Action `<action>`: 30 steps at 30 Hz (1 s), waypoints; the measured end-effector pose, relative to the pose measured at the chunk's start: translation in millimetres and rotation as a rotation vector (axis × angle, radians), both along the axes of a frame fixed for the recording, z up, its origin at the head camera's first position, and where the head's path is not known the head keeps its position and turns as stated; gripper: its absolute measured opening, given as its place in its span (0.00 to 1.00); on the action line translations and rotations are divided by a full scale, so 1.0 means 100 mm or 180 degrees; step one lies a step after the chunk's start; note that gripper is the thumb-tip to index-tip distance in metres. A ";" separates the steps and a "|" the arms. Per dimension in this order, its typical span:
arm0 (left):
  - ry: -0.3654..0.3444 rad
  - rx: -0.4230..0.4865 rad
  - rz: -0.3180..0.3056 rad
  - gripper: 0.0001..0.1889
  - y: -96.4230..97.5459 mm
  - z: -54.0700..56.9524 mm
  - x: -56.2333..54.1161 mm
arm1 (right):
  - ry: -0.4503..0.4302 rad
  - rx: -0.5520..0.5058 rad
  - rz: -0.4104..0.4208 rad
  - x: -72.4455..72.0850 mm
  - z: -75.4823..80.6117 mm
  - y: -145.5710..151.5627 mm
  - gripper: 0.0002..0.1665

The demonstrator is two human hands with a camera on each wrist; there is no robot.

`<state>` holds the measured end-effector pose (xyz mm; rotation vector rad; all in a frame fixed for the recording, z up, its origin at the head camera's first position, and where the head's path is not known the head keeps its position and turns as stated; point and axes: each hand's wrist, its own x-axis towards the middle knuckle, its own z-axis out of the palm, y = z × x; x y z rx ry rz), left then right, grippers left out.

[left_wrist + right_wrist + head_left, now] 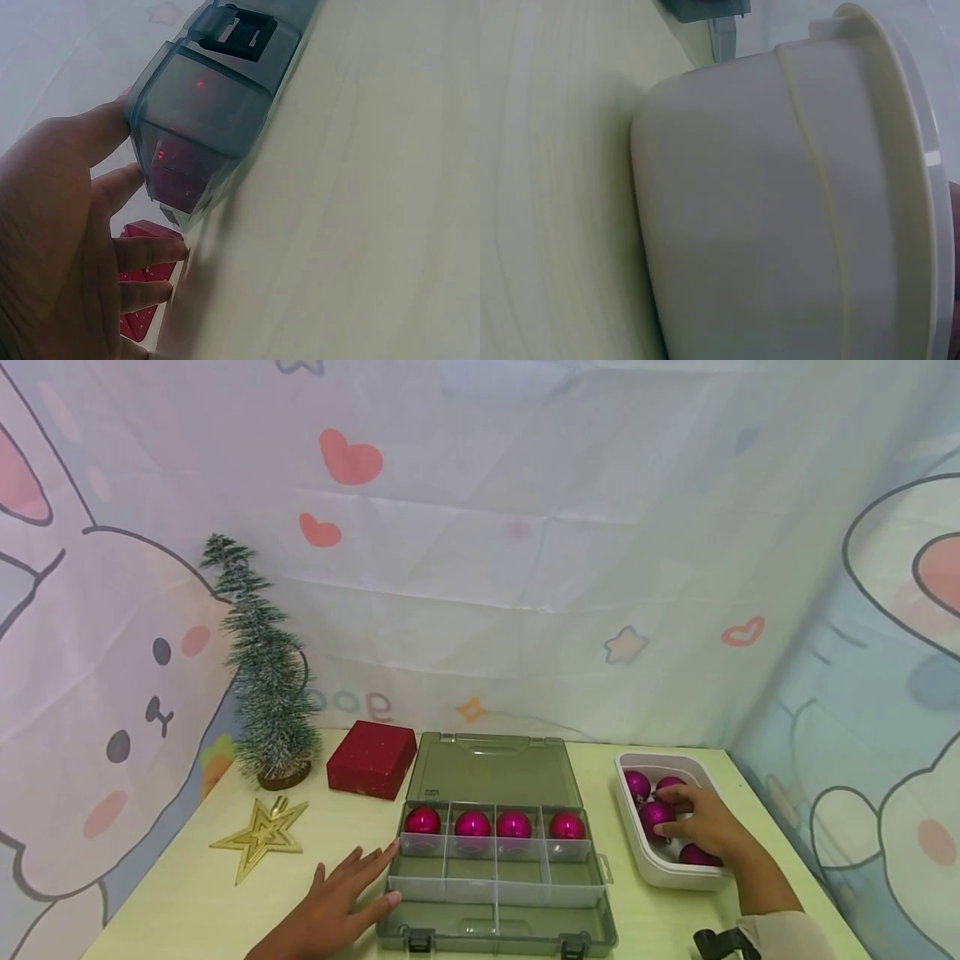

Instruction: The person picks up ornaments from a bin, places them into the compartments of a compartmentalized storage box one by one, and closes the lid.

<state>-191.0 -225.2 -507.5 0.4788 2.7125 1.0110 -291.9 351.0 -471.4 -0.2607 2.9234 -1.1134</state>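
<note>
My left hand [339, 897] touches the left side of a grey-green compartment box [442, 867] with its fingers spread. In the left wrist view, the thumb and index finger meet the box's end wall [202, 97]. Shiny magenta Christmas balls [472, 823] sit in a row in the box's back compartments, one in each. My right hand [705, 818] reaches into a white plastic tub [637, 852], its thumb and fingers around a glittery purple Christmas ball [654, 815]. Other glittery balls [637, 785] lie about it. In the right wrist view, the tub's outer wall [742, 202] hides most of the hand.
The box's lid [491, 768] lies folded back toward the wall. At the left stand a small artificial Christmas tree [270, 693] and a red square box [371, 758], with a gold star ornament [262, 835] flat before them. A printed curtain [525, 568] backs the table.
</note>
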 end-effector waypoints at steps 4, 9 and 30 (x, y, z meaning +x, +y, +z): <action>0.0011 -0.0019 0.0010 0.39 0.00 -0.01 0.00 | 0.0057 0.0132 -0.0016 -0.01 -0.03 -0.01 0.34; -0.0008 -0.0017 -0.0002 0.39 0.00 -0.01 0.00 | 0.0113 0.0303 -0.0037 -0.01 -0.03 -0.03 0.31; -0.0014 -0.0035 -0.0003 0.38 0.01 0.01 0.00 | 0.0112 0.0289 -0.0241 0.16 0.12 -0.01 0.38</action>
